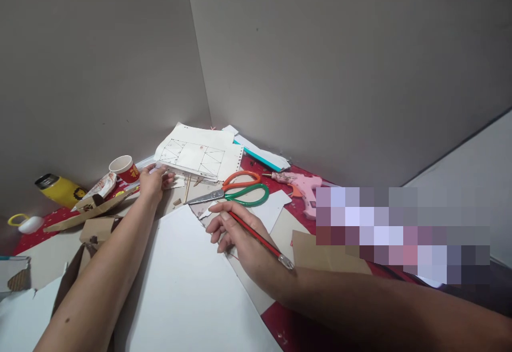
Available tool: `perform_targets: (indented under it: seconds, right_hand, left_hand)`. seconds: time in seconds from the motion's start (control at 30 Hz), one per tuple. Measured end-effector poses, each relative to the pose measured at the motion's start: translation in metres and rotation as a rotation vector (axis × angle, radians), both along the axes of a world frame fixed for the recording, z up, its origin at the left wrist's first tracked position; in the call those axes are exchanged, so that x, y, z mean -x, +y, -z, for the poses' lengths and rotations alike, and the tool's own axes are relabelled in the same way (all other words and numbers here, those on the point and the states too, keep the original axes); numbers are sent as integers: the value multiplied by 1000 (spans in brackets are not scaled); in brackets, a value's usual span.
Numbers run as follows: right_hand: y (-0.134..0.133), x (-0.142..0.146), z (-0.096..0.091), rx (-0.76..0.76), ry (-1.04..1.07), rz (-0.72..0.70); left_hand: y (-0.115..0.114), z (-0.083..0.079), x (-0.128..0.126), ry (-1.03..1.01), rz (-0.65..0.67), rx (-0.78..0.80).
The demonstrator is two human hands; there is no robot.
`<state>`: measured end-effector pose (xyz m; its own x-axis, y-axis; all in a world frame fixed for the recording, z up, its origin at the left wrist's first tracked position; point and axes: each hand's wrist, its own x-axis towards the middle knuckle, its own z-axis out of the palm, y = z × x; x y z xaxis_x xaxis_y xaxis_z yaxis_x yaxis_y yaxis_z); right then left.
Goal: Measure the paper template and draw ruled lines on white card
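Note:
My right hand (236,229) is closed around a red pencil (256,232), whose metal-capped end points back toward my wrist. It hovers over the right edge of a large white board (188,282). My left hand (154,181) reaches forward to the near left edge of a drawn-on paper sheet (200,149), its fingers bent and somewhat apart; its fingertips are partly hidden. Between the hands, just beyond the board, lie scissors (224,194) with one orange and one green handle loop. A thin wooden stick (186,189) lies close to my left hand.
A pink glue gun (306,189) lies to the right, by a brown cardboard piece (328,253). At left are a red-and-white paper cup (125,169), a yellow bottle (60,189) and cardboard pieces (100,229). Grey walls (320,74) meet behind the red-covered table (276,325).

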<state>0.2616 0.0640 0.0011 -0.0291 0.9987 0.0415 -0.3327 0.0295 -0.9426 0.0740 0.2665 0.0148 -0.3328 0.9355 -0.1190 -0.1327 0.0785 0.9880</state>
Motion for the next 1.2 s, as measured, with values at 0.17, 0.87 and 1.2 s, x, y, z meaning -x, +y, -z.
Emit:
perform_targets:
  seconds: [0.17, 0.87, 1.2]
  right_hand:
    - [-3, 0, 1, -12, -7, -37]
    - [-3, 1, 4, -8, -35, -63]
    - [-4, 1, 4, 5, -67, -77]
  left_hand:
    - [-2, 1, 6, 14, 32, 6]
    - [0, 4, 6, 26, 45, 2]
    - [-2, 4, 4, 12, 40, -2]
